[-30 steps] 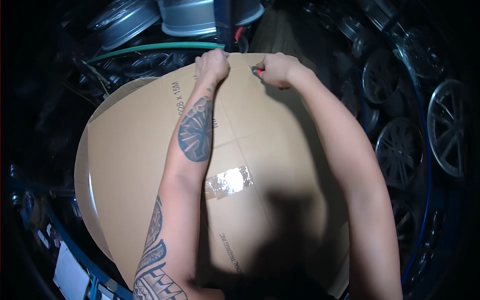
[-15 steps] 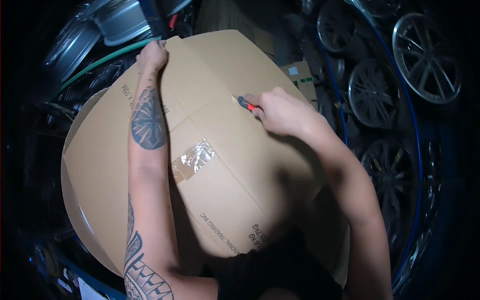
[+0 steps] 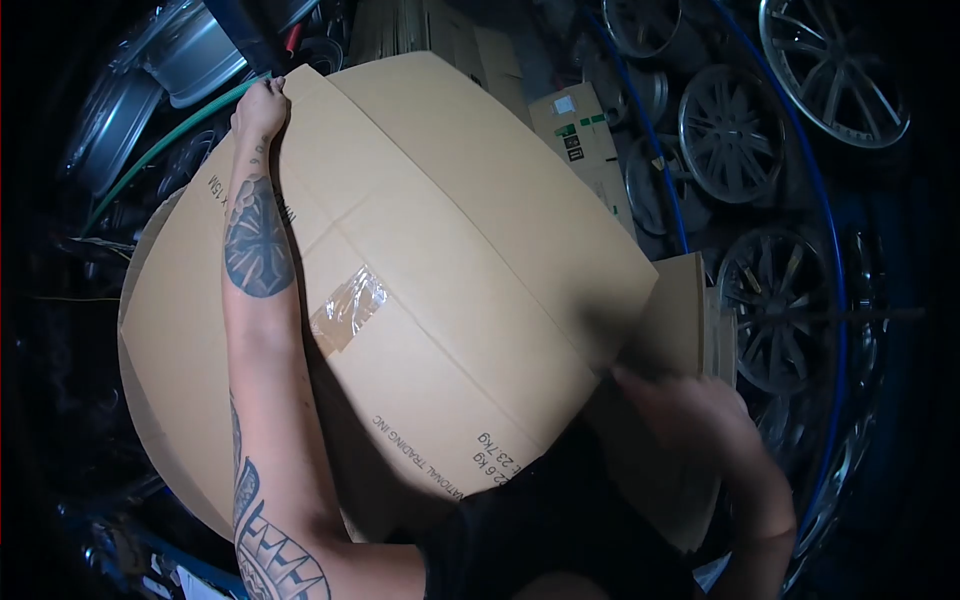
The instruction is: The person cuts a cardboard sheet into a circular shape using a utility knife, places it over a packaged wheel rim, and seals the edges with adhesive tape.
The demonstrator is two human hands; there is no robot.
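Observation:
A large flattened cardboard box (image 3: 480, 330) spreads out in front of me, with printed lettering and a strip of clear tape (image 3: 350, 308) across a seam. My left hand (image 3: 262, 105) is closed around its far left edge, arm stretched out over the board. Beside the near right corner of the cardboard, my right hand (image 3: 690, 405) is curled and smeared by motion. The utility knife that showed in it half a second ago is too blurred and dark to make out now.
Several alloy wheels (image 3: 732, 133) stand on racks with blue rails (image 3: 805, 160) to the right. More wheel rims (image 3: 205, 60) sit at upper left, near a green hose (image 3: 165, 145). Other cardboard (image 3: 580, 140) leans behind the box, and more (image 3: 672, 300) stands at its right.
My right hand has swept from the upper middle of the cardboard down and right to its near right corner. A long crease or cut line now shows along that path. My left hand keeps its hold.

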